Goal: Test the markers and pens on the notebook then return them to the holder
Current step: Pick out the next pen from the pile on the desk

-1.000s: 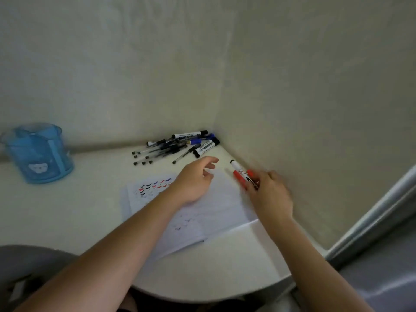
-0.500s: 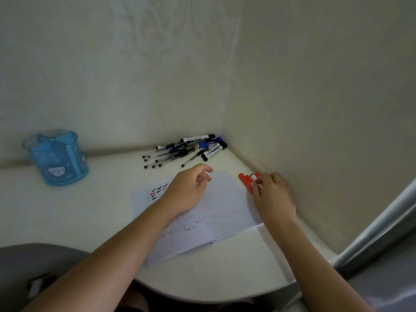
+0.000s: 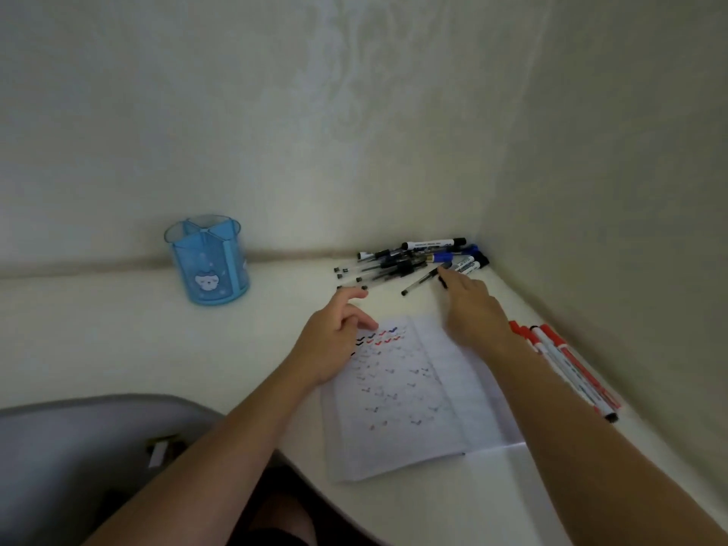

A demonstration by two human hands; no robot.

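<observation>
Fingers point(image 3: 453, 279) of your right hand point(image 3: 474, 313) reach the pen pile point(image 3: 409, 260); whether they grip anything is unclear. Your left hand point(image 3: 331, 340), fingers loosely apart, hides some notebook point(image 3: 413, 392) marks.

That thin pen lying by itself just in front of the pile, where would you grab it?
By its middle barrel, pinched from above across its width. The pen lies flat on the table, slanted, its near end clear of the pile, and the right hand is beside its far end.

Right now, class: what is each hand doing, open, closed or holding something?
Left hand: open, resting on the notebook, holding nothing.
Right hand: open, fingers straight, at the pen pile.
</observation>
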